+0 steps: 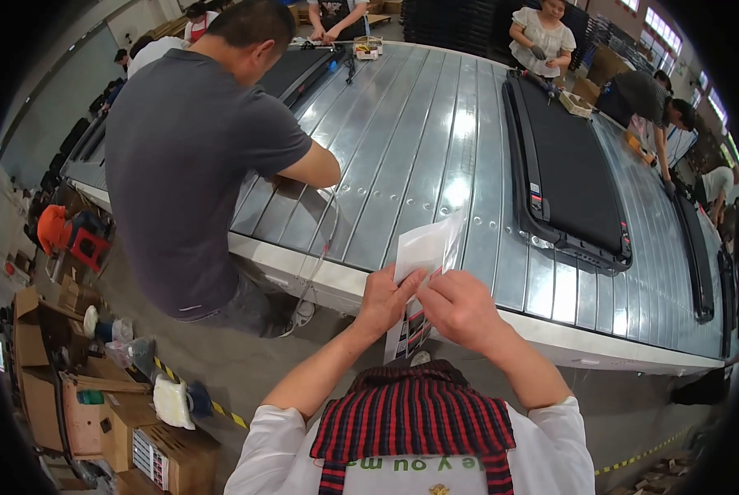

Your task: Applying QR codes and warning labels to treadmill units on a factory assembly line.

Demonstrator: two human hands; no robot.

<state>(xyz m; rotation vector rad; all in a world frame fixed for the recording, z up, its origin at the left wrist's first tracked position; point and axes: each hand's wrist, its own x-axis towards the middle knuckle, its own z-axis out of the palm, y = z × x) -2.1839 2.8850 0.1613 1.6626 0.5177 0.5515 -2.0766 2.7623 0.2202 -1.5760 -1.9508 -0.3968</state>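
In front of my chest I hold a glossy white sheet [416, 250] with black and red print on its lower part; it looks like a sheet of labels. My left hand [386, 301] is closed on its left side, thumb pressed on the face. With curled fingers, my right hand [462, 309] pinches the sheet's right side; the fingertips are partly hidden. The sheet's upper part sticks up over the front edge of a metal-slatted table [386, 165]. Beyond it to the right, a black framed panel [571, 181] with small labels lies on the table.
Close on my left, a co-worker in a grey shirt [188, 165] leans over the table. Other people work along its far side and right end. More black panels [693, 256] lie to the right. Cardboard boxes [175, 454] and a red stool [89, 247] stand at the left.
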